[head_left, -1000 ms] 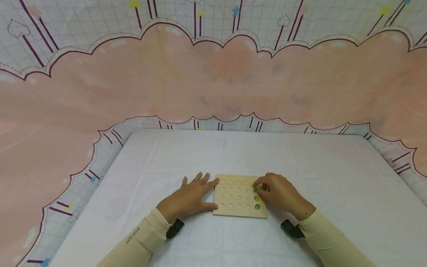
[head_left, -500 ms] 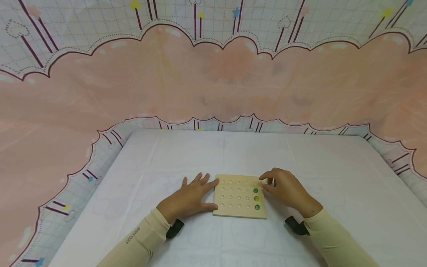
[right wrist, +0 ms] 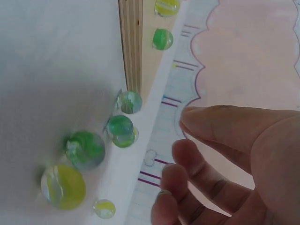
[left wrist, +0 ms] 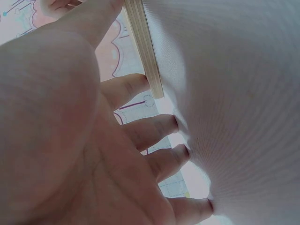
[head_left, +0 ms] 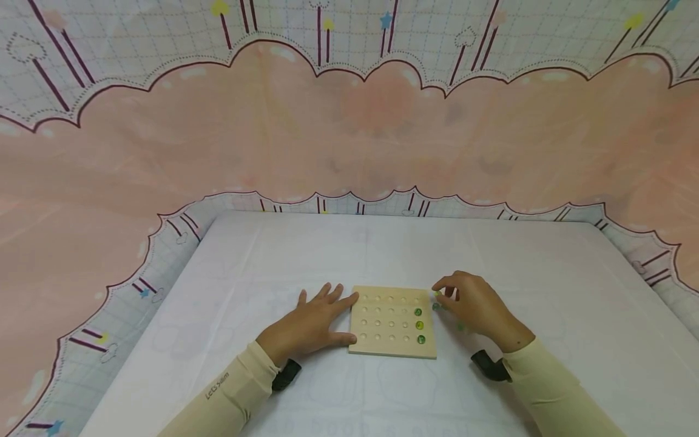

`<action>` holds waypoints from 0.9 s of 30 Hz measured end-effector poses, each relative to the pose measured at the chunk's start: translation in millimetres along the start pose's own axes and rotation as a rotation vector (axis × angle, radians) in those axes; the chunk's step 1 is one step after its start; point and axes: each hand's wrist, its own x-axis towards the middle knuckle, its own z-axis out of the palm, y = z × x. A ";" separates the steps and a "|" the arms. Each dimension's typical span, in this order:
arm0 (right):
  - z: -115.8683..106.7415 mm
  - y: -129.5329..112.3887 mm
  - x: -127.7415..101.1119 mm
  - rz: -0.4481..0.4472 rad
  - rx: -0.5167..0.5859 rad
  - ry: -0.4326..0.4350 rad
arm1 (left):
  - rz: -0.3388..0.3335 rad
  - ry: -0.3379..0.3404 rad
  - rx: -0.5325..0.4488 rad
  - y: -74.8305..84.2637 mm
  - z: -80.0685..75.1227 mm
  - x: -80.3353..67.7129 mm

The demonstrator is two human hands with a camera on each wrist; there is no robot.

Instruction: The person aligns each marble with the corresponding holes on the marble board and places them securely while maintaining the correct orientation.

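Head view: left hand (head_left: 308, 325) flat, fingers spread, bracing wooden peg board (head_left: 393, 321); right hand (head_left: 474, 302) loosely curled over loose marbles (head_left: 437, 306) beside the board's right edge; left wrist: fingertips (left wrist: 173, 124) pressed on cloth; right wrist: fingers empty, marbles (right wrist: 119, 130) unheld; best pinch one cleanly.

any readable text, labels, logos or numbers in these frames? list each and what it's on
"Let's slim": small dark print on the cream left sleeve, near the forearm; the letters are tiny, so the reading is uncertain.
Wooden board: no print visible.
Marbles: no markings.
Patterned backdrop: hearts, stars and lines only, no words.
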 end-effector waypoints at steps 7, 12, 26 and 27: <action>-0.4 4.8 -0.6 0.021 -0.001 -0.021 | 0.000 -0.001 -0.006 0.0 0.2 -0.9; 0.1 6.9 -0.6 0.030 0.002 -0.028 | -0.003 -0.002 -0.009 0.4 -0.4 -1.7; 0.9 10.0 0.0 0.069 0.002 -0.052 | 0.000 -0.001 -0.001 1.2 -1.4 -3.7; 1.0 10.1 0.0 0.072 0.002 -0.053 | 0.000 -0.001 -0.001 1.1 -1.0 -3.7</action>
